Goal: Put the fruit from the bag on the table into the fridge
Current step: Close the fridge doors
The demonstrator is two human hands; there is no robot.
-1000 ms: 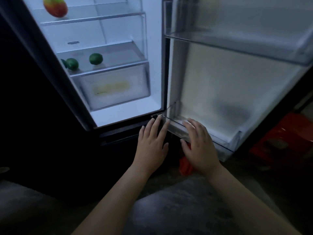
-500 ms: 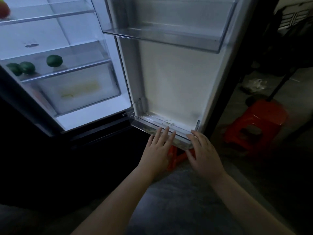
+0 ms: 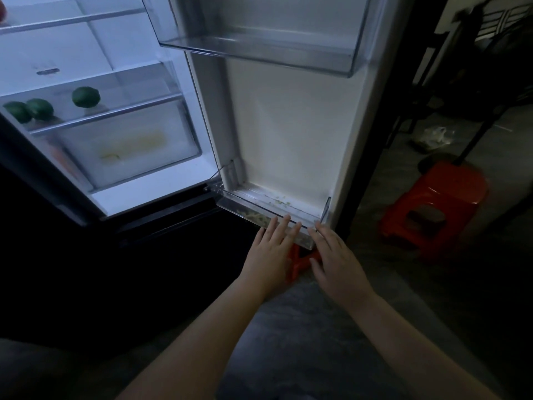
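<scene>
The fridge stands open, its lit interior at the left. Three green fruits [image 3: 85, 96] lie on a glass shelf [image 3: 115, 114] above a clear drawer [image 3: 129, 145]. The edge of a red fruit [image 3: 2, 10] shows at the top left corner. The open fridge door [image 3: 288, 125] faces me. My left hand [image 3: 271, 252] and my right hand [image 3: 337, 258] lie flat with straight fingers against the front of the door's bottom bin [image 3: 274, 215]. Neither hand holds anything. No bag or table is in view.
A clear upper door bin [image 3: 259, 50] juts out above my hands. A red plastic stool [image 3: 432, 206] stands on the floor at the right, with a crumpled plastic bag [image 3: 432, 137] behind it. Something red [image 3: 300, 261] lies on the floor under my hands. The room is dark.
The view has swung right, so the fridge interior slid left and the door moved to the middle. Both hands travelled along the bottom door bin toward its right end.
</scene>
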